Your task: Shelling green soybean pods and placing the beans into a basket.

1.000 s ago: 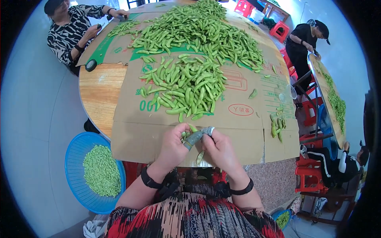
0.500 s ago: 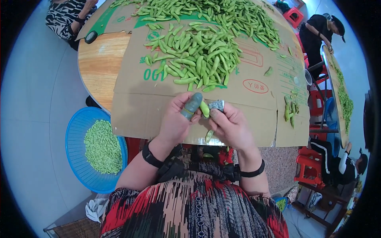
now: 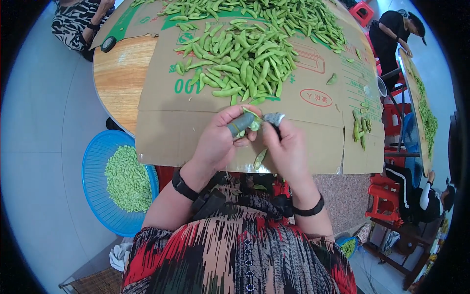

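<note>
Over the near edge of the cardboard, my left hand [image 3: 211, 142] is closed around a green soybean pod [image 3: 254, 123], which looks split with pale beans showing. A grey-green sleeve [image 3: 240, 124] covers one of its digits. My right hand [image 3: 290, 152] pinches in at the pod's right side, a grey knit-like cover [image 3: 273, 118] on one fingertip; its exact grip is partly hidden. Just below the fingers lies an opened pod [image 3: 260, 159] at the cardboard's edge. Beyond my hands is a pile of whole pods [image 3: 240, 63].
Flattened cardboard [image 3: 313, 132] covers much of the wooden table [image 3: 122, 83]. A blue basket [image 3: 93, 196] of shelled beans [image 3: 126, 179] stands low at left. A few darker pods [image 3: 361, 128] lie right. People work at the far left and at another table [image 3: 416, 108].
The pod between my hands has gone from whole-looking to split, with beans showing. My right hand has turned slightly and moved up beside it. The view has shifted a little.
</note>
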The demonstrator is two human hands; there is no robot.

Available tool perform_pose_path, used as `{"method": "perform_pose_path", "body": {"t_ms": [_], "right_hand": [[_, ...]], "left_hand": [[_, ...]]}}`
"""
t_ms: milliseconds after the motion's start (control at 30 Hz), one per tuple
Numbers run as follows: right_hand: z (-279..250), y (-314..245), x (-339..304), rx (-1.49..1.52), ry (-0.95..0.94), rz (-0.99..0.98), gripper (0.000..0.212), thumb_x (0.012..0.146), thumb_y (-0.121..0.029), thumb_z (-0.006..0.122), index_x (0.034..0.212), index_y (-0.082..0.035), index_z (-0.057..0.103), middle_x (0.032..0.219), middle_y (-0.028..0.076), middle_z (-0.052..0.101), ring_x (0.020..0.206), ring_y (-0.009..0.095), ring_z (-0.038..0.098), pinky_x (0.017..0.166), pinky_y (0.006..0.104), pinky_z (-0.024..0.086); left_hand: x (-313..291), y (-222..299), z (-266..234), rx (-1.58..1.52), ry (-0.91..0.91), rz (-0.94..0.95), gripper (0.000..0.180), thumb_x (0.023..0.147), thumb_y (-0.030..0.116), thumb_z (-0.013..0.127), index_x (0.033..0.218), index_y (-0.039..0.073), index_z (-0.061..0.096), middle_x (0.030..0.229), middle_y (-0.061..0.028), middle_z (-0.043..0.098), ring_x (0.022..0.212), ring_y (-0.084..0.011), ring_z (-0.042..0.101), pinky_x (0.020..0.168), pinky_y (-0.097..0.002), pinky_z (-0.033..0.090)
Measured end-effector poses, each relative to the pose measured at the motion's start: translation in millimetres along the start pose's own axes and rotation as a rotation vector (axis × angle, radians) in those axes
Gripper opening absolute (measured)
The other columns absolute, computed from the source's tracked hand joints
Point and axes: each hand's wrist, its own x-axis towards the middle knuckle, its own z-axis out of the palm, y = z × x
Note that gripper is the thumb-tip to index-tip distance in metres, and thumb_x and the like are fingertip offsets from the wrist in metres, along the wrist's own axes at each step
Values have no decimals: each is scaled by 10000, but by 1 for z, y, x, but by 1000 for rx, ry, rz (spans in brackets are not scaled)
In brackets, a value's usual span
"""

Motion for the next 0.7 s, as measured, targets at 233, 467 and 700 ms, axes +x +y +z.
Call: {"method": "perform_pose_path", "body": {"t_ms": [233,467,700], "right_hand": [[12,-8,-4,-292,34,-167,141,819,-133,596,767,-17,536,633,160,573,535,329,569,478,387,447],[-37,-17,8,-53,-524,-242,199,809,-130,613,978,-25,621,679,130,616,573,215,594,572,338,467],[-6,-4,45,-764,-145,-73,185,818,-195,592,898,-29,581,712,216,604,674,386,586,595,457,463]], "left_hand": [[0,-10,-1,377,68,155,287,865,-9,403,1100,9,567,956,-29,591,720,-70,512,610,-193,404],[-11,18,-23,422,219,277,395,750,-102,390,1077,11,580,837,0,556,651,-39,432,543,-143,305],[-13,15,-20,407,169,281,296,800,-79,454,1024,43,603,804,20,571,645,-16,452,550,-148,332]]}}
